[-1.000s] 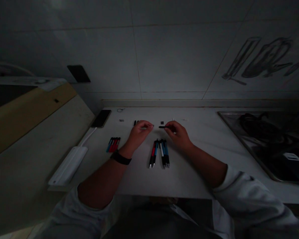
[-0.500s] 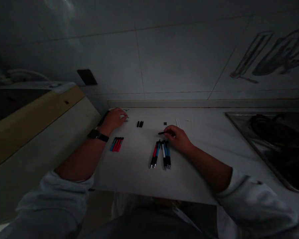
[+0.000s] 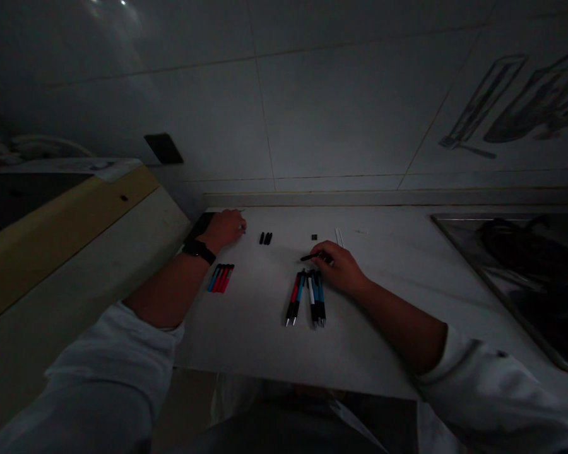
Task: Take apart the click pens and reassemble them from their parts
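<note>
My right hand (image 3: 339, 267) rests on the white counter (image 3: 265, 315), fingers pinched on a thin black pen part (image 3: 308, 257) that points left. Just in front of it lies a row of several assembled pens (image 3: 307, 296) with red, blue and white barrels. My left hand (image 3: 226, 227), with a black watch on the wrist, reaches to the far left of the counter, fingers curled down over some small parts; what they hold is hidden. A bundle of red and blue barrels (image 3: 220, 277) lies beside that forearm.
Two small black caps (image 3: 266, 238) and a tiny black piece (image 3: 314, 237) lie near the wall, with a thin white stick (image 3: 338, 236) beside them. A dark phone (image 3: 199, 224) lies under my left hand. A metal sink (image 3: 515, 265) sits at right, a sloped cabinet at left.
My left hand left the middle of the counter, where it faced the right hand, and reached to the far left corner. The right hand stayed put, still pinching the black part.
</note>
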Tool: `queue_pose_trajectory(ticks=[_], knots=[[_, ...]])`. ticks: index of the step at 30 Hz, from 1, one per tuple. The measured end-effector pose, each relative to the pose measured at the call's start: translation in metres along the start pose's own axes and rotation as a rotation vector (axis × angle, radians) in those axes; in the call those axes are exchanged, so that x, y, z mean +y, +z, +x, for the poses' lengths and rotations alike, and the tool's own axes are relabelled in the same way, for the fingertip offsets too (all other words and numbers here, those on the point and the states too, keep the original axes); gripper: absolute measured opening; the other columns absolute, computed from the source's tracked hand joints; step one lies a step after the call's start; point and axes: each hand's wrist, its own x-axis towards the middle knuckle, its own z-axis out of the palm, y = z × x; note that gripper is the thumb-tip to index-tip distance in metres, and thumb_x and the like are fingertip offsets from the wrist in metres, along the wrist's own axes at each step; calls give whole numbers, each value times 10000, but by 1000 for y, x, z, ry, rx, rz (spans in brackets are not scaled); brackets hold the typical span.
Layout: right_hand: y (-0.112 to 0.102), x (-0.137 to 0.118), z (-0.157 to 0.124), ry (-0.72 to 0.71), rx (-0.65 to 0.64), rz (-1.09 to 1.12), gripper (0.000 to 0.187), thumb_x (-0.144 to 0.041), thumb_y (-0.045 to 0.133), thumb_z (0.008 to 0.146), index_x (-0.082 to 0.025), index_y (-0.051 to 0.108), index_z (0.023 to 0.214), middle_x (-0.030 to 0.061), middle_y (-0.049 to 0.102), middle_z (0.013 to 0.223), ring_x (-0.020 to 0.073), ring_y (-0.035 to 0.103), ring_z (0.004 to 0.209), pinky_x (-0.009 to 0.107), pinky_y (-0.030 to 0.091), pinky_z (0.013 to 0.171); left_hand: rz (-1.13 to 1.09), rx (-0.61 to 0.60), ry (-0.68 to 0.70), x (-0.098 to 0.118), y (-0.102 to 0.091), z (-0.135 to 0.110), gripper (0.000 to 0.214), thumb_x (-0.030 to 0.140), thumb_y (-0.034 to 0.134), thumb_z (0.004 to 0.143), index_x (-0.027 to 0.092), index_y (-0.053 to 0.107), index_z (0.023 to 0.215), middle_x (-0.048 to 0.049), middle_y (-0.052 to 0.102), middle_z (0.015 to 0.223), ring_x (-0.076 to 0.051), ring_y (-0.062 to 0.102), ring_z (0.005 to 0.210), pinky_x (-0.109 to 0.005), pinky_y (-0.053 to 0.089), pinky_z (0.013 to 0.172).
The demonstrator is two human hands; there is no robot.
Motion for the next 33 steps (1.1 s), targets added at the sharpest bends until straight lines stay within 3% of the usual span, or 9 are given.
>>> queue_pose_trajectory(ticks=[13,19,22,27,30,33], knots=[[0,0,-1,-9,-13,-23,107,-253,642,927,-250,678,1028,45,676,966,184,628,786,349,504,748,-8,14,-9,9,1,-7,242,205,540,919,213,767,1004,-139,654,1166,-310,577,1059,-429,392,892],[0,-2,0,-1,10,55,129,-291,634,919,-245,693,1024,50,689,978,189,631,814,343,504,744,-77,67,-3,11,-18,-13,280,183,577,891,224,756,1102,-121,669,1192,-311,585,1108,-456,406,962],[1,-1,2,72,27,149,166,-344,612,927,-240,691,1030,48,690,974,187,628,811,342,498,740,-238,172,117,35,-37,-15,266,219,626,899,230,741,1138,-109,679,1192,-306,594,1133,-461,425,1003],[4,3,4,175,16,344,323,-385,652,859,-243,626,1149,31,670,952,181,629,818,330,504,735,-518,213,476,108,-64,-22,440,286,753,875,296,664,1306,-87,678,1251,-288,610,1186,-445,458,1040],[6,4,4,189,-26,479,470,-383,699,801,-255,545,1226,10,664,925,175,642,804,325,521,742,-583,215,577,143,-68,-26,646,241,791,845,342,557,1439,-87,635,1387,-295,589,1272,-465,452,1082],[8,4,4,201,-43,552,509,-378,715,778,-262,513,1231,12,679,957,176,659,833,332,535,775,-616,206,629,161,-66,-28,699,210,782,851,353,505,1476,-84,627,1420,-297,577,1315,-494,433,1125]])
